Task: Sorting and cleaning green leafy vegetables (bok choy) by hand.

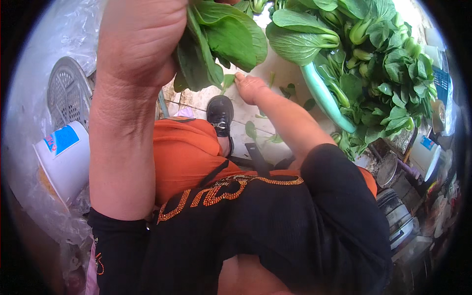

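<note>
At the upper left, my left hand [143, 37] is raised close to the camera; its fingers are mostly cut off by the top edge. It holds a bunch of bok choy [232, 40] whose broad green leaves hang down. Lower and farther off, my right hand [250, 88] pinches a small loose green leaf [228, 81] at its fingertips, just below the bunch. A large heap of bok choy [368, 73] fills the upper right, over a curved turquoise rim [326, 97], seemingly of a basin. Loose leaves [250, 129] lie on the pale tiled floor [239, 110].
A white plastic bucket [70, 158] and a grey perforated plastic piece [68, 92] stand at the left beside clear plastic sheeting [77, 33]. My black shoe [220, 114] is on the tiles. At the right are another white bucket [424, 155], a round metal pan or ladle [387, 169] and clutter.
</note>
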